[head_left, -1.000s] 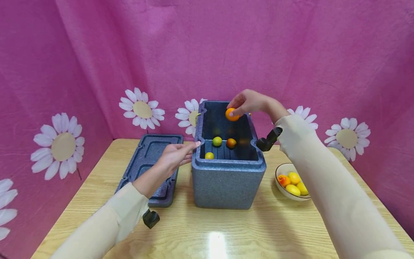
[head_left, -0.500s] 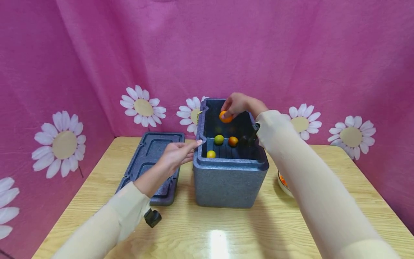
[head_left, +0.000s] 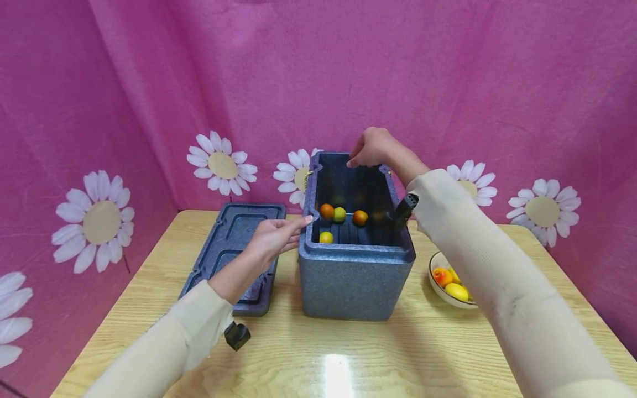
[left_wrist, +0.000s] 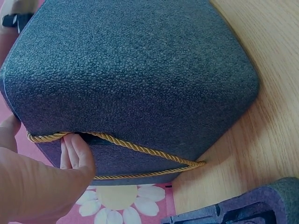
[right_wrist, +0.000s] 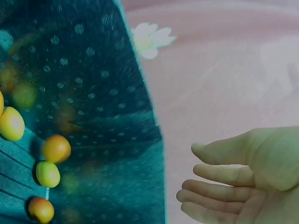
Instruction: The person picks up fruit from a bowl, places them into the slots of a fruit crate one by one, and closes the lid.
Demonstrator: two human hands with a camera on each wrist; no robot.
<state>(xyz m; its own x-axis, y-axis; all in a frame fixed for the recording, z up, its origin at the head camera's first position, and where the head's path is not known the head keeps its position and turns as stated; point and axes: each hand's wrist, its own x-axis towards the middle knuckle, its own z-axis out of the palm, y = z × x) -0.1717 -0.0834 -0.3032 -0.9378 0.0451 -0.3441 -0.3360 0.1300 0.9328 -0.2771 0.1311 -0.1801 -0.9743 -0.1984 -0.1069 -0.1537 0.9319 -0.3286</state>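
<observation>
In the head view, my right hand [head_left: 370, 148] hangs over the back of a deep grey foam box [head_left: 350, 287]. The right wrist view shows its fingers loosely extended and apart, holding nothing. Inside the box lie an orange fruit [head_left: 327, 211], a yellow-green fruit [head_left: 339, 214], a reddish-orange fruit [head_left: 360, 218] and a yellow fruit [head_left: 325, 237]. My left hand [head_left: 276, 237] rests at the box's left side, thumb on the rim. In the left wrist view its fairly straight fingers touch the outer wall by a twisted gold cord [left_wrist: 140, 148].
A grey lid [head_left: 239, 229] with recessed panels lies left of the box. To the right stands a white bowl [head_left: 450, 301] holding yellow fruits and a reddish-orange one [head_left: 442, 277], partly behind my right sleeve. A pink curtain [head_left: 298, 77] with daisies rises behind the wooden table [head_left: 298, 354].
My right hand has released the orange fruit, which now lies in the box beside the yellow-green one. That hand moved left, then rose slightly. My left hand stays at the rim.
</observation>
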